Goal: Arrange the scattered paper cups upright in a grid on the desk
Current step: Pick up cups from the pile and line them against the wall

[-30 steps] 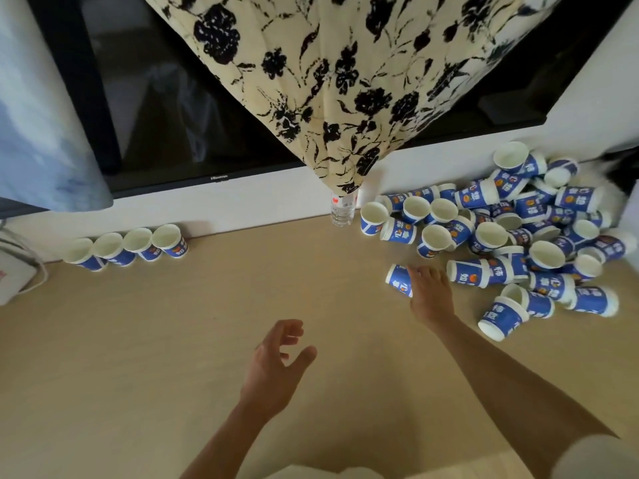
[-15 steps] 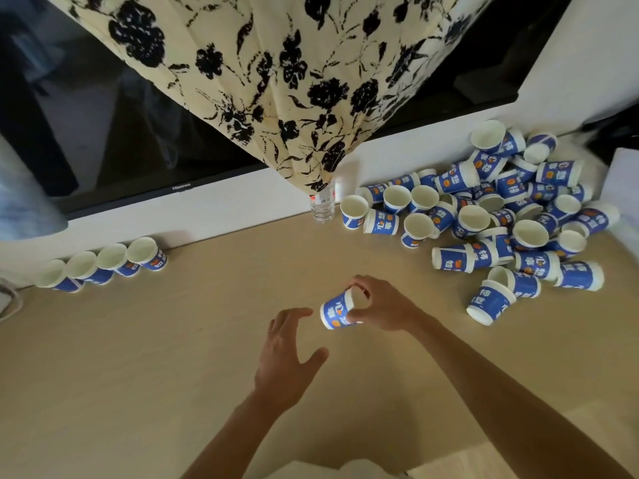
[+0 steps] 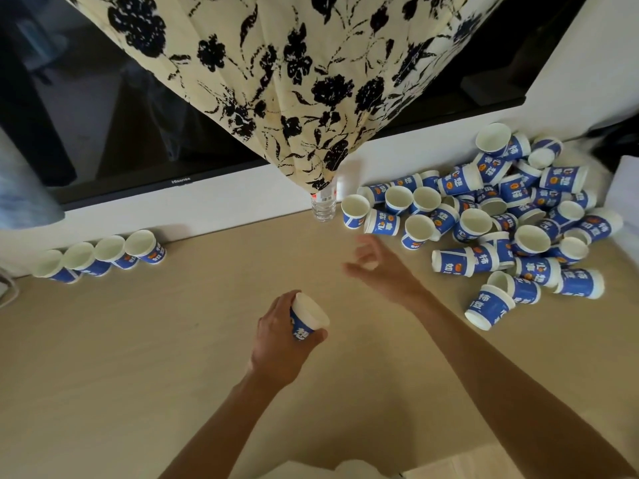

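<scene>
Here, beige desk (image 3: 138, 340) under floral curtain (image 3: 276, 81), left fingers (image 3: 281, 304) clamped on cup (image 3: 308, 312), right fingers (image 3: 371, 245) loosely apart.

The paper cup (image 3: 307, 318), which had lain on its side under the right hand (image 3: 377, 267) at the near-left edge of the pile (image 3: 501, 219) a second before, was lifted away and carried to the middle of the desk (image 3: 138, 340). It was passed across to the left hand (image 3: 280, 344), whose fingers, spread and empty before, were now curled round its blue wall, the white mouth tilted up and to the right. The right hand was left empty with its fingers loosened, and was drawn back toward the pile, blurred by motion.
</scene>
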Demonstrator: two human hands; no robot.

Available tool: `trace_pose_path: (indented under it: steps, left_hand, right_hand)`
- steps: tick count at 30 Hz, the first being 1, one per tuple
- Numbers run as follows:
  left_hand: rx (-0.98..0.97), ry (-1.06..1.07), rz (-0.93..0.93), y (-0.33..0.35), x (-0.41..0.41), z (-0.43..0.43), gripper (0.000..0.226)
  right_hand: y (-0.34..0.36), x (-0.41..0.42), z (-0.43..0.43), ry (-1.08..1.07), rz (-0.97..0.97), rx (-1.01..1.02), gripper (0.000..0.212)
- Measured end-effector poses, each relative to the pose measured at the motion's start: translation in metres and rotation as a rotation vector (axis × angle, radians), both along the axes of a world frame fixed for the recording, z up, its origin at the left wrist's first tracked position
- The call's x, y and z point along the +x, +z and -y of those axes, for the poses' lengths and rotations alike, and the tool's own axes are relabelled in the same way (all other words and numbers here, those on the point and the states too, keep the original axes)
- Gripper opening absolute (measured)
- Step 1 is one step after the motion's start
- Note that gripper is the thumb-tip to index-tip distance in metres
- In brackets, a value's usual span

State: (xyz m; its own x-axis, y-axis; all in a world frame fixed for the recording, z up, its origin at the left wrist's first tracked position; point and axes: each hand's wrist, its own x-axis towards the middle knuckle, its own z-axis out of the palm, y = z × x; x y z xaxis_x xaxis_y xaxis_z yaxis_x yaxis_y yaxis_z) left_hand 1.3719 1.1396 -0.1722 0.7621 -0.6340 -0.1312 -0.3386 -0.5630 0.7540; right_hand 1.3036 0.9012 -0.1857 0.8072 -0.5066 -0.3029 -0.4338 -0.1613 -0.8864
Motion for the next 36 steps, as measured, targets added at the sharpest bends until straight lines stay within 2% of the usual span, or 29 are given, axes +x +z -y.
trace_pose_path:
  steps: [3, 6, 10, 16, 19, 22, 26, 30, 36]
  left_hand:
    - [-0.01, 0.033, -0.038, -0.001, 0.0, -0.011, 0.074]
    - [-0.032, 0.068, -0.075, 0.001, -0.005, -0.022, 0.071]
    - [-0.044, 0.128, -0.097, 0.001, -0.006, -0.043, 0.068]
    - [-0.053, 0.271, -0.079, 0.009, 0.0, -0.079, 0.069]
    - [-0.063, 0.333, -0.101, 0.009, 0.002, -0.092, 0.067]
    - [-0.078, 0.393, -0.102, 0.004, 0.008, -0.105, 0.067]
    - [-0.106, 0.496, -0.119, 0.001, 0.016, -0.12, 0.069]
    - [-0.146, 0.587, -0.128, 0.002, 0.027, -0.135, 0.071]
    - [-0.228, 0.704, -0.175, -0.002, 0.049, -0.155, 0.064]
  right_hand:
    - [-0.027, 0.005, 0.06, -0.308, -0.116, -0.384, 0.075]
    - [-0.053, 0.004, 0.107, -0.326, -0.369, -0.659, 0.087]
    - [-0.076, 0.003, 0.129, -0.205, -0.496, -0.776, 0.096]
    - [-0.087, 0.013, 0.122, -0.25, -0.441, -0.808, 0.086]
    - [-0.09, 0.013, 0.104, -0.3, -0.367, -0.756, 0.08]
    - [-0.093, 0.017, 0.073, -0.358, -0.231, -0.588, 0.077]
    - [-0.084, 0.043, 0.015, -0.286, -0.028, -0.406, 0.063]
    - [-0.076, 0.084, -0.054, -0.161, -0.014, -0.247, 0.077]
    - [-0.063, 0.153, -0.134, -0.02, 0.061, -0.115, 0.084]
